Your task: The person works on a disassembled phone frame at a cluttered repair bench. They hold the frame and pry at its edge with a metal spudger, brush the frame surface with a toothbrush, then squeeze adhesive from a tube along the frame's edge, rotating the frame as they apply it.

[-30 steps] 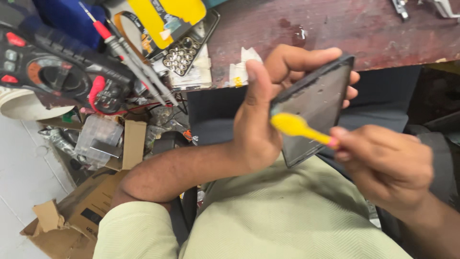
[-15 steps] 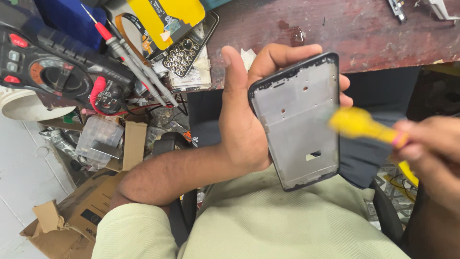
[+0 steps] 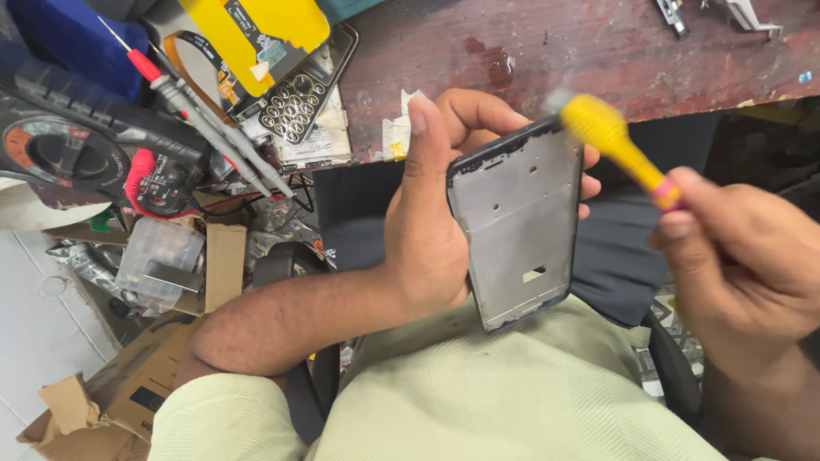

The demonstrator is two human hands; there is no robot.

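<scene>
Left hand [image 3: 436, 230] fingers clamp phone frame [image 3: 517, 226]; right hand [image 3: 743, 256] fingers clamp yellow brush [image 3: 615, 145]; multimeter [image 3: 77, 154] nearby.

The phone frame [image 3: 519, 226] stands upright in the left hand [image 3: 436, 213], off the near edge of the bench [image 3: 555, 51], above the person's lap. The brush [image 3: 619, 149] sits in the right hand [image 3: 743, 256], to the right of the frame, its head at the frame's top right corner. At the bench's left end lie a keypad phone [image 3: 299, 98] and, further left, a multimeter [image 3: 77, 154] with probes [image 3: 205, 119] across it. Below the multimeter sits a plastic box [image 3: 158, 256]; a cardboard box [image 3: 102, 401] rests on the floor.
</scene>
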